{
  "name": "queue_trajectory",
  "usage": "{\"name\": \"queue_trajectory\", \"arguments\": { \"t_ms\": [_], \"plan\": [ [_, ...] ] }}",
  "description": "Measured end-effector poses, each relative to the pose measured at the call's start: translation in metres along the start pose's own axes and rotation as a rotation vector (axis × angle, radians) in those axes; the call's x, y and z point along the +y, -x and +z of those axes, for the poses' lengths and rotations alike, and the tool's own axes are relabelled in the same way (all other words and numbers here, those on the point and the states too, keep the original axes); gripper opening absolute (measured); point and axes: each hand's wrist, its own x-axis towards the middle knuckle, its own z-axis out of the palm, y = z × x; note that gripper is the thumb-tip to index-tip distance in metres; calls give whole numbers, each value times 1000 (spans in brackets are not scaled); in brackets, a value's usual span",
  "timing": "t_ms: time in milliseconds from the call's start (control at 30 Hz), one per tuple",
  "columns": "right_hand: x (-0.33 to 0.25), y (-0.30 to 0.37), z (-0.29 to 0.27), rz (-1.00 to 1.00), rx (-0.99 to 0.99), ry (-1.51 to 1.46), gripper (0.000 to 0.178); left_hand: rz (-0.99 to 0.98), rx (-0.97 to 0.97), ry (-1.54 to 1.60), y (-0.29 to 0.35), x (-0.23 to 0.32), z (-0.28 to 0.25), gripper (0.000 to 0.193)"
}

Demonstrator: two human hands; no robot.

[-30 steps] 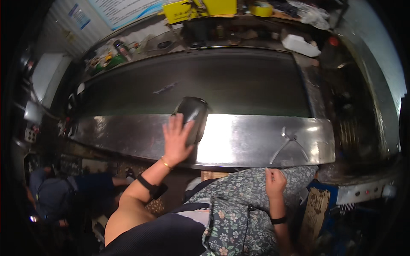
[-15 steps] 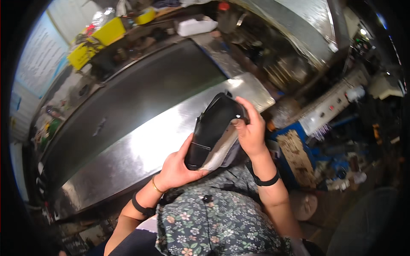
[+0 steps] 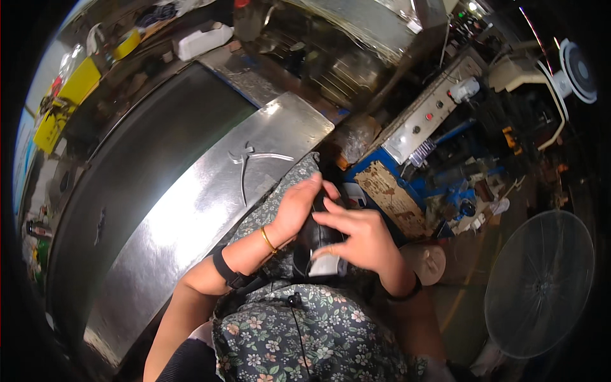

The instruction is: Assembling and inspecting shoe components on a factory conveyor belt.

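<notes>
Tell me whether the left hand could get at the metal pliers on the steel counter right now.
Probably yes, once it lets go: the left hand is pressed on the dark object held with the right hand, and the pliers lie uncovered on the steel counter just beyond it.

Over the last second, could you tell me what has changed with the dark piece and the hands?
The dark piece was lifted off the steel table and brought to the lap; the right hand let go of the floral cloth and joined the left hand on it. The scissors stayed on the table.
</notes>
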Motion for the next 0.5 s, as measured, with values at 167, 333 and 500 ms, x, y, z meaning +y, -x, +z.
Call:
{"name": "queue_trajectory", "arguments": {
  "t_ms": [167, 333, 500],
  "plan": [
    [56, 38, 81, 321, 355, -481, 60, 723, 33, -969, 25, -13, -8, 57],
    [86, 79, 111, 666, 233, -676, 37, 421, 100, -903, 3, -3, -48, 62],
    [94, 59, 65, 658, -39, -913, 42, 99, 68, -416, 9, 11, -48, 61]
  ]
}}
